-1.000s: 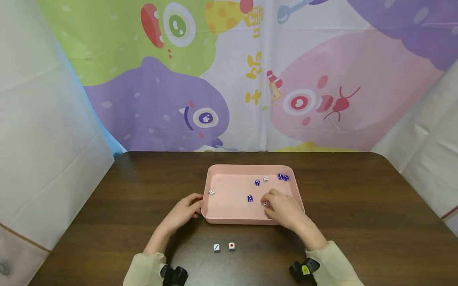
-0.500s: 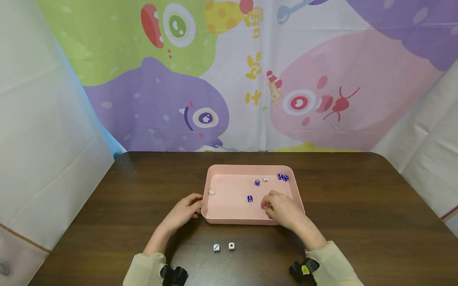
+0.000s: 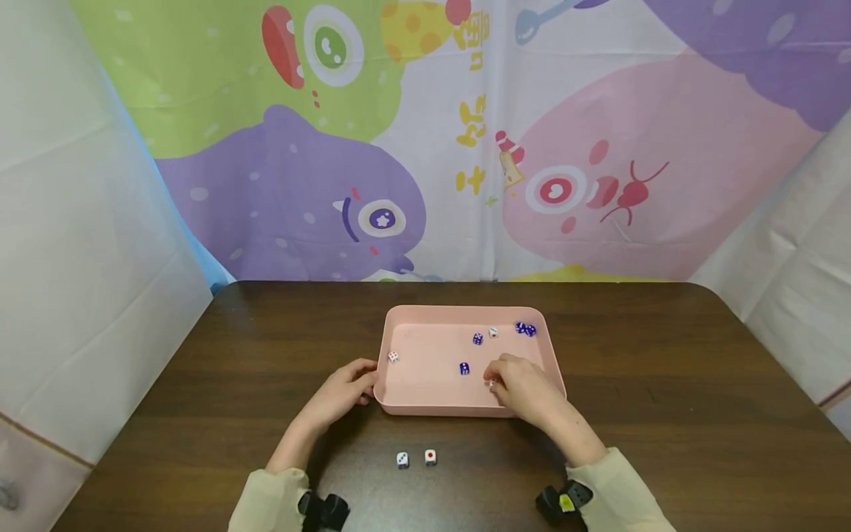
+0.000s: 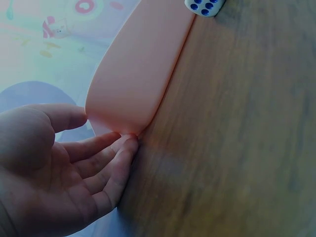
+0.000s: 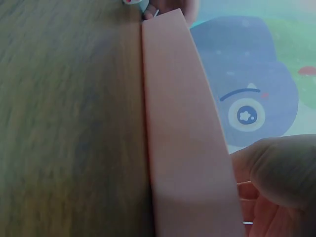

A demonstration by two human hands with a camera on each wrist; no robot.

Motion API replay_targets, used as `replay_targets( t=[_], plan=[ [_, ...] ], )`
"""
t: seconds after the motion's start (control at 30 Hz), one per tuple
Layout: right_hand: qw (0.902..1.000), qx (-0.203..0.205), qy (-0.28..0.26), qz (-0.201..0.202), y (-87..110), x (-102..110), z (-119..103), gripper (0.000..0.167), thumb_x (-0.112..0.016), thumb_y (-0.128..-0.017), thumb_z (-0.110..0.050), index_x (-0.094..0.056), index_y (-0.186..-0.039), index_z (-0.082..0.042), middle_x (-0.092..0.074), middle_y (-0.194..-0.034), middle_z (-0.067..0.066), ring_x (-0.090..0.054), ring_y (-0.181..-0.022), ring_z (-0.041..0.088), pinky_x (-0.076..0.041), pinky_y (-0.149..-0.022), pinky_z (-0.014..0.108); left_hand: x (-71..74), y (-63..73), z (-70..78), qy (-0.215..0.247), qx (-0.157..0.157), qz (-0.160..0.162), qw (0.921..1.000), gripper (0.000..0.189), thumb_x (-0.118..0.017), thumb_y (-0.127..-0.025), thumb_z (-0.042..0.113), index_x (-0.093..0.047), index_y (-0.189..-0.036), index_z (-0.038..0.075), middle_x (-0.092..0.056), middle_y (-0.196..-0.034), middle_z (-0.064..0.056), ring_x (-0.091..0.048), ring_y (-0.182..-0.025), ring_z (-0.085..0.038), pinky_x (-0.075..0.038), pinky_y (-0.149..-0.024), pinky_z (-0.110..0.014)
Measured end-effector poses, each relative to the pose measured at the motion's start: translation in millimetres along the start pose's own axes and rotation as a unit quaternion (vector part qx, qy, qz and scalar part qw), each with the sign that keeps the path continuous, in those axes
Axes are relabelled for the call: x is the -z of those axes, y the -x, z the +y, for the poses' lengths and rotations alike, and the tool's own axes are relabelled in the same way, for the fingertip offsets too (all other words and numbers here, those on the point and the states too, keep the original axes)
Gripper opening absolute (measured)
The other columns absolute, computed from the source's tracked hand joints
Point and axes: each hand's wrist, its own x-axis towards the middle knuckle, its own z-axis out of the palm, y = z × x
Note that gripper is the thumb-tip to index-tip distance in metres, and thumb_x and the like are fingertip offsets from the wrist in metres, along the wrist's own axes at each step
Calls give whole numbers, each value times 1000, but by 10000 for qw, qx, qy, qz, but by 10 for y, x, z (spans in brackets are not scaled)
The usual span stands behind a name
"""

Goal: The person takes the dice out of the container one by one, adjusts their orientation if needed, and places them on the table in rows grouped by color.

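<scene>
A pink tray (image 3: 425, 411) lies on the table with blue and white dice in it. My right hand (image 3: 528, 388) reaches over its near right part and pinches a white die (image 3: 492, 384) between thumb and fingers, close over the tray floor. Just left of it sits a blue die (image 3: 464, 369). My left hand (image 3: 340, 393) touches the tray's left end from outside. In the left wrist view, the thumb of the left hand (image 4: 64, 168) meets the rim, and the fingertips lie at the lower corner. The right wrist view hides the held die behind the tray wall (image 5: 190, 123).
Two white dice, one showing three dots (image 3: 402, 460) and one a red dot (image 3: 430, 457), rest on the table (image 3: 631, 369) before the tray. Inside, a white die (image 3: 393, 357) sits left; blue dice (image 3: 530, 330) touch at back right. A cartoon curtain (image 3: 459, 244) hangs behind.
The white die has turned and shifted slightly within my right fingers, which stay at nearly the same spot. My left hand and the other dice keep their places.
</scene>
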Motion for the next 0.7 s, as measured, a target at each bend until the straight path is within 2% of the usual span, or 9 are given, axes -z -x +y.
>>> replay_targets(
  t=[0.2,0.47,0.7],
  plan=[
    [9999,69,-148,53,16,63,-94,4,-65,-80,-7,-68,-83,-7,-58,-77,0,-51,-68,11,-49,-67,29,-4,-2,4,-12,54,37,10000,34,-47,-93,18,-51,-119,-4,-59,-89,-11,-55,-78,-16,-49,-67,-30],
    [9974,598,-96,385,47,146,-202,7,-62,-78,-3,-68,-82,-6,-61,-78,2,-57,-72,12,-50,-68,29,-7,-23,-37,-40,41,-6,10000,33,-46,-93,13,-50,-119,-8,-58,-87,-12,-55,-78,-19,-50,-67,-33],
    [9960,801,-113,381,74,182,-291,10,-61,-80,-1,-68,-84,-6,-64,-81,1,-59,-75,11,-50,-69,27,-2,-19,-22,-58,67,4,10000,35,-46,-94,16,-50,-120,-6,-59,-89,-12,-55,-78,-17,-50,-68,-33]
  ],
)
